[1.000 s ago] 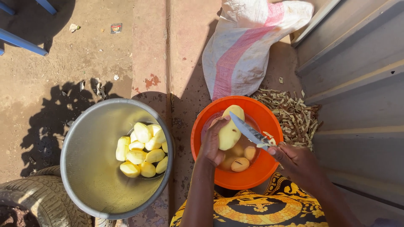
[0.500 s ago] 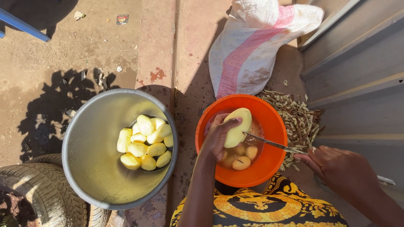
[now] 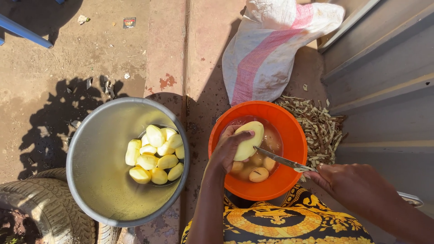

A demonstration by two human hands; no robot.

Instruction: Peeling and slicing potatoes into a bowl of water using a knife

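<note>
Head view: left hand (image 3: 228,151) grip closed around a peeled potato (image 3: 247,140) over the orange bowl (image 3: 294,135). Right hand (image 3: 357,187), at four o'clock, grip clenched on a knife (image 3: 282,160), blade touching the potato. At nine o'clock, metal pot (image 3: 97,180) holding peeled potatoes (image 3: 156,154).

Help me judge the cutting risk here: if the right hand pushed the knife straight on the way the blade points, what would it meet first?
Most likely the peeled potato: the knife in the right hand already has its tip at it, with the left hand gripping just behind. Depth is hard to judge.
</note>
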